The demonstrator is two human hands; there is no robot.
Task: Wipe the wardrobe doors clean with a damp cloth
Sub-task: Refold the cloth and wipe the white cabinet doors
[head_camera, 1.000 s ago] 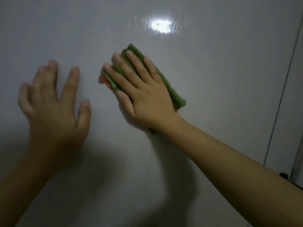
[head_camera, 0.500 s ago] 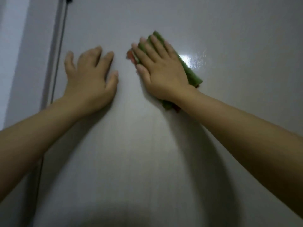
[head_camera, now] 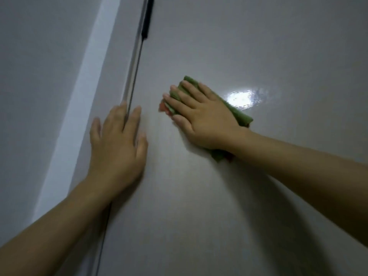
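Since the earlier frames the view has swung left: the door seam and black handle, absent a second ago, now sit above the left hand, and the glare spot has gone from beside the right hand's fingertips to beside its knuckles. The right hand (head_camera: pixel 207 120) lies flat on a folded green cloth with a red-orange patch (head_camera: pixel 242 117), fingers (head_camera: pixel 191 90) straight and spread, pressing it against the glossy grey wardrobe door (head_camera: pixel 199 216), not curled round it. The cloth is under the palm and shows beyond the fingertips, at the little-finger side and below the wrist. The left hand (head_camera: pixel 117 144) is flat on the same door just left of the cloth hand, fingers released and straight, holding nothing, its fingertips at the dark vertical seam (head_camera: pixel 135 76) with the slim black handle (head_camera: pixel 147 16) well above them. Left of that hand runs a pale wall strip (head_camera: pixel 87 76). Judgement: the cloth looks soft, light and limp, damp enough to cling; best held by flat palm pressure over its middle so the folds do not bunch. The door looks stiff and slick, so the hand could slide. Count: one cloth, two hands, one handle, one seam, one door face plainly shown; a second door edge at the seam is unclear.
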